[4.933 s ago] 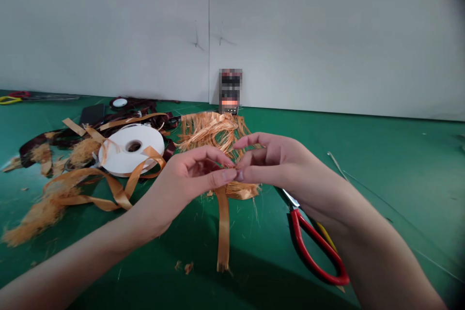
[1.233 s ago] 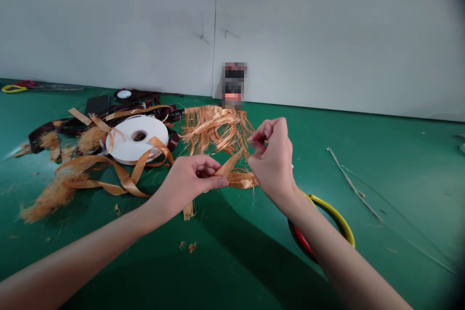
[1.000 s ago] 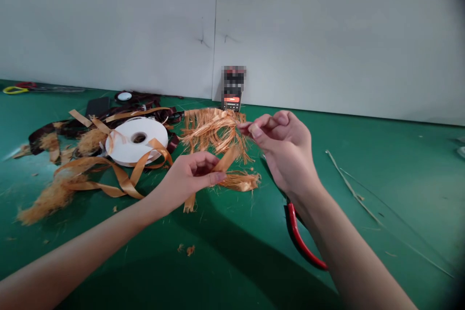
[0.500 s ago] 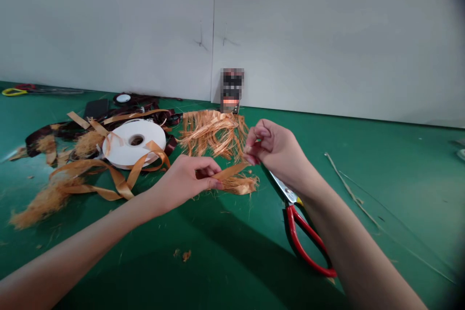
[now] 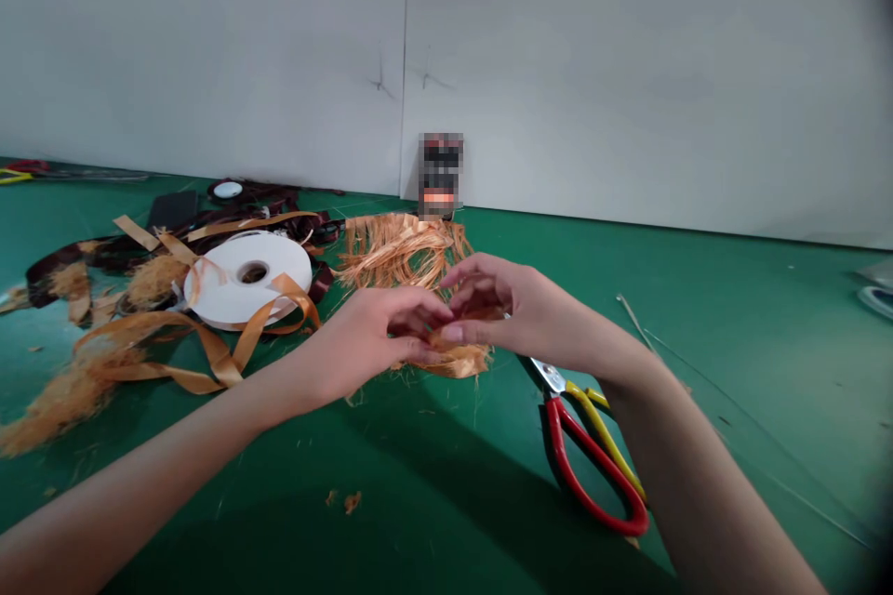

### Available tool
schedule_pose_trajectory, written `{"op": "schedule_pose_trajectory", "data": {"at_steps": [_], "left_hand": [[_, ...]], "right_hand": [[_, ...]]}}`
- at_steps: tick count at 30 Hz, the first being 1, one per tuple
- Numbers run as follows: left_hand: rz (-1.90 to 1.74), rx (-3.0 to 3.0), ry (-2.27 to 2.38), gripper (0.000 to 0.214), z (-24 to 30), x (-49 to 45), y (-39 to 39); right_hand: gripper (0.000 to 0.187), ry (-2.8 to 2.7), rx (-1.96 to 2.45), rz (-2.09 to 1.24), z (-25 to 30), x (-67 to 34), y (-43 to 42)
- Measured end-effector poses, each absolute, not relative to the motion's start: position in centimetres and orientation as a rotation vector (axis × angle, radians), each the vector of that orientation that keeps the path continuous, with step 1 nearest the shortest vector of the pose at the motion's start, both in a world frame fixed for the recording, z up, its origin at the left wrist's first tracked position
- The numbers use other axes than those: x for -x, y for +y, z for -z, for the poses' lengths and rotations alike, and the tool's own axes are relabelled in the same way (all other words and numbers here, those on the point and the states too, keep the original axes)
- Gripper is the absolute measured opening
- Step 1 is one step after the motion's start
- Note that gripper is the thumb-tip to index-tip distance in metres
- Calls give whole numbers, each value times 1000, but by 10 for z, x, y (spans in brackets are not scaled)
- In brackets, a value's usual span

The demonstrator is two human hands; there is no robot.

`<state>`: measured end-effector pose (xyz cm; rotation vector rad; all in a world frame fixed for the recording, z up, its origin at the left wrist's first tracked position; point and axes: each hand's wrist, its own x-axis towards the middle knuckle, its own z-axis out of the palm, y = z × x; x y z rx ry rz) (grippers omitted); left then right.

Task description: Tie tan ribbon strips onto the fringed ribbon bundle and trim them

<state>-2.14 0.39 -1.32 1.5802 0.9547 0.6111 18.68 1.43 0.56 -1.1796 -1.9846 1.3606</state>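
My left hand (image 5: 380, 335) and my right hand (image 5: 526, 311) meet over the green table, fingertips almost touching. Between their curled fingers is a short piece of orange ribbon (image 5: 481, 314), mostly hidden by the fingers. Just below them shows a frayed orange ribbon bundle (image 5: 464, 361), its loose threads pointing right. Farther back lies a wide fringe of frayed orange ribbon (image 5: 391, 251). Beside my right wrist rest scissors (image 5: 596, 474) with one red and one yellow handle, their blades partly behind the hand.
On the left, a white ribbon spool (image 5: 244, 302) trails orange ribbon (image 5: 219, 363) beside fluffy thread clumps (image 5: 62, 395) and dark brown ribbon (image 5: 66, 265). A pixelated object (image 5: 441, 175) stands against the white wall (image 5: 593, 65). A thin rod (image 5: 633, 321) lies at right.
My right hand has come down and turned, its fingers closing over the ribbon near my left fingertips. The ribbon stretched between the hands is now largely covered. The view has shifted slightly.
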Motion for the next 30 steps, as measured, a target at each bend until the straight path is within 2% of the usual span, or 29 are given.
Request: {"op": "schedule_pose_trajectory", "data": {"at_steps": [3,12,21,30], "left_hand": [[-638,-1552,983,23,13,18,9],[-794,-1536,1134,16,4,27,18],[-625,-1718,1010,22,2,31,20],[-529,-1686,1096,19,0,34,19]], "right_hand": [[29,-1881,1180,-1420,-7,-189,16],[28,-1720,1254,-1147,-9,-190,18],[16,-1772,1143,-1288,-13,-180,13],[30,-1649,1237,-1221,-16,-184,11]]}}
